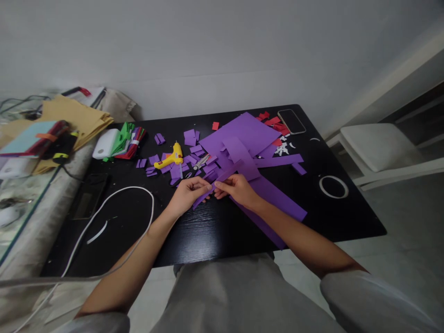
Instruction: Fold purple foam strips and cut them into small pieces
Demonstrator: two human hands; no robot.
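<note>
A narrow purple paper strip (200, 200) is pinched between both hands above the black table's front half. My left hand (192, 192) grips it near its lower left end, fingers closed. Close beside it, my right hand (236, 190) pinches the same strip between thumb and fingers. Behind and under the hands lie larger purple sheets (248, 134) and a long purple piece (277, 199). Scissors (201, 162) rest among small cut purple pieces (190, 137), just beyond my left hand. A yellow glue gun (170, 156) lies left of the scissors.
A white cable (152, 208) loops across the table's left side, passing over my left forearm. A phone (292, 121), red scraps (272, 121) and white scraps (282, 149) are at the back right. A white ring (333, 187) lies near the right edge. Folded coloured bundles (130, 141) sit back left.
</note>
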